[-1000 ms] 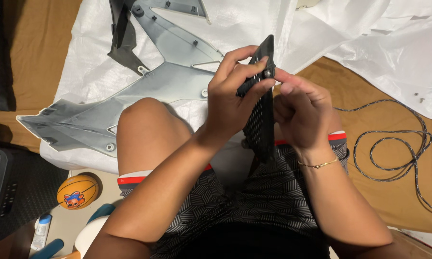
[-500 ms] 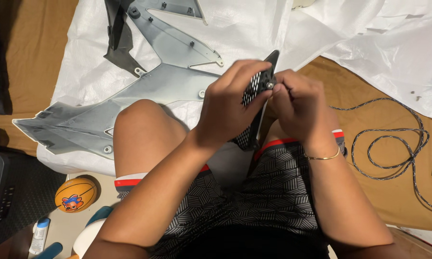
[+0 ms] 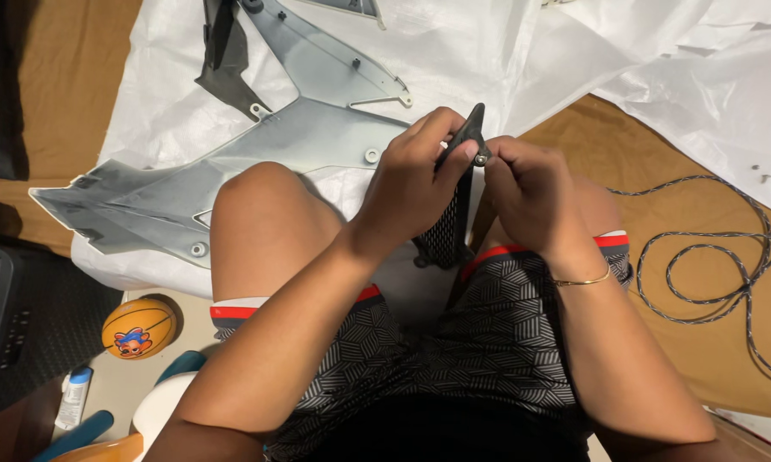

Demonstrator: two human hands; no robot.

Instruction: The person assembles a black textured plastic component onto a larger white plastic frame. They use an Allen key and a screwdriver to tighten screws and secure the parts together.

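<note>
White sheet edges both hands gripping black mesh panel

A white sheet is spread over the brown floor, covering its upper part and reaching the top right corner. On the sheet's left half lies a large grey plastic fairing panel with angular, pointed ends and small round mounting holes; a darker piece adjoins it near the sheet's top edge. Off the sheet's right edge, a dark speckled cord lies in loose loops on the bare floor. Near the lower left corner sits a small orange ball, with a small white tube just below and left of it.
</note>
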